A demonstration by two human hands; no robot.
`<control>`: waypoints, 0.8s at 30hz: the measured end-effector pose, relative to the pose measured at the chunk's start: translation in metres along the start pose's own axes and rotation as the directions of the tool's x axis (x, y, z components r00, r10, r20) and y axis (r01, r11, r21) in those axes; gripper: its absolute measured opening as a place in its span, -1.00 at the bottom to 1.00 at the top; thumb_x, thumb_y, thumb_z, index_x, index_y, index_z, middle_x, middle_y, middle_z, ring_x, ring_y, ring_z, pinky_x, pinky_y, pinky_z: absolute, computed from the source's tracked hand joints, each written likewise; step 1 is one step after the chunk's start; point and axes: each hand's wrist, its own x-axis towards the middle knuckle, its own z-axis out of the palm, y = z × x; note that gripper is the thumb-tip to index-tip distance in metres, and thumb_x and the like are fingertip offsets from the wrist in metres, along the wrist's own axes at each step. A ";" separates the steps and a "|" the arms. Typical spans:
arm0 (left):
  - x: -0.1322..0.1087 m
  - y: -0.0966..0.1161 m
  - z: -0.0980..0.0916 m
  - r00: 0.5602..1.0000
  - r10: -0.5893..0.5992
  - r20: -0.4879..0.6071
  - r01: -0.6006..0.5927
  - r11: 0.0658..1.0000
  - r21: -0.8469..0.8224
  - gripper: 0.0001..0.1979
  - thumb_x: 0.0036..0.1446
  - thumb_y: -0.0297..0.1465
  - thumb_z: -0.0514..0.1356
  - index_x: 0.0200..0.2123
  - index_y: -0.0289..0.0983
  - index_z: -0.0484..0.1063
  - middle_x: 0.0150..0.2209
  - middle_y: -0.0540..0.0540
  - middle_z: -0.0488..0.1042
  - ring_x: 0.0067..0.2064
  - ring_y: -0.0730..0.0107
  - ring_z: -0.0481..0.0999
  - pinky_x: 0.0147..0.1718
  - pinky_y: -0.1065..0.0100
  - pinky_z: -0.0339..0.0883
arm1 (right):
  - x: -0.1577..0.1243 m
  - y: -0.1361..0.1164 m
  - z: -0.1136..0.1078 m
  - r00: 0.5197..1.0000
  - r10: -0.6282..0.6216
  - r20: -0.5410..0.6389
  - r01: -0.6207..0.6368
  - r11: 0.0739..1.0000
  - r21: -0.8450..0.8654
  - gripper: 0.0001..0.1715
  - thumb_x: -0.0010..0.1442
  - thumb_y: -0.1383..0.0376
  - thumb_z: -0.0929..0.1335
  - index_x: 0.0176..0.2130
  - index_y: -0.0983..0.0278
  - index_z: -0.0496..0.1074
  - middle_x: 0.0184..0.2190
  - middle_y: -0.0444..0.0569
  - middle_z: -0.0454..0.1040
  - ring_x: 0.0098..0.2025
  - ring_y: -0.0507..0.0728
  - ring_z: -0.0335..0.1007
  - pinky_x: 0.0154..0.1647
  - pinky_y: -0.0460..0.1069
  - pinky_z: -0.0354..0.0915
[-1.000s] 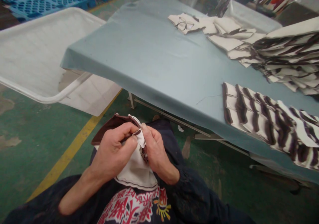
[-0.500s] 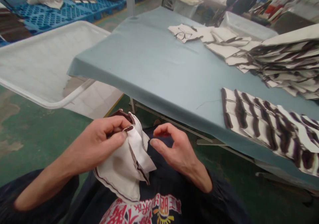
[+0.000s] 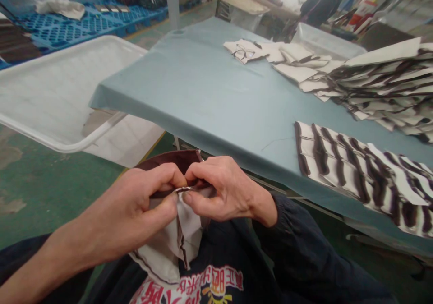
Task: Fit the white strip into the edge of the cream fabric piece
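A sewn fabric piece [image 3: 158, 247], cream with dark brown edging and a brown panel, hangs between my hands over my lap. My left hand [image 3: 142, 200] pinches its seam between thumb and forefinger. Close beside it, my right hand [image 3: 226, 189] pinches the same seam, the two thumbs nearly meeting. The seam's edge shows between the fingertips; the fabric behind the hands is partly hidden. Below the hands, the lower corners of the piece dangle loose in front of the printed dark apron [image 3: 216, 286].
A table with a grey-blue cover [image 3: 203, 87] stands ahead. On it lie a row of overlapping cream-and-brown pieces [image 3: 358, 168], a larger heap [image 3: 379, 87] and eyeglasses [image 3: 244, 52]. A white tub [image 3: 67, 87] is at left, blue pallets [image 3: 84, 22] behind. A person [image 3: 321, 4] is at the back.
My right hand has moved left and closed on the fabric next to my left hand. The brown panel has spread out above the fingers, and the white strip has shifted behind the right hand.
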 end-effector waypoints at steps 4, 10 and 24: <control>0.000 -0.003 0.004 0.998 0.021 -0.059 -0.020 1.000 0.020 -0.84 0.26 -0.49 0.16 -0.29 -0.13 0.50 -0.53 0.22 0.56 -0.55 0.50 0.45 -0.55 0.49 0.19 | 0.000 -0.006 -0.002 1.000 0.021 0.014 -0.021 0.999 -0.030 -0.74 0.34 0.20 0.40 -0.38 0.13 0.31 -0.50 -0.20 0.35 -0.42 0.09 0.15 -0.31 0.05 0.01; 0.000 0.002 0.008 0.993 0.066 -0.102 -0.058 0.995 0.081 -0.83 0.35 -0.46 0.14 -0.25 -0.13 0.52 -0.49 0.18 0.55 -0.54 0.50 0.46 -0.54 0.46 0.20 | 0.001 -0.004 0.003 0.998 0.069 -0.003 -0.068 0.989 0.130 -0.70 0.34 0.20 0.41 -0.40 0.14 0.30 -0.53 -0.25 0.25 -0.46 0.04 0.11 -0.34 0.02 0.03; -0.020 -0.051 0.018 0.910 0.403 -0.098 -0.361 0.885 0.294 -0.73 0.33 -0.54 0.25 -0.08 -0.02 0.59 -0.44 0.06 0.65 -0.47 0.25 0.61 -0.36 0.24 0.48 | -0.004 -0.012 0.016 0.884 0.402 0.240 -0.436 0.518 0.736 -0.56 0.18 -0.06 0.48 -0.52 0.12 0.39 -0.57 -0.20 0.22 -0.46 0.06 -0.01 -0.44 -0.02 -0.01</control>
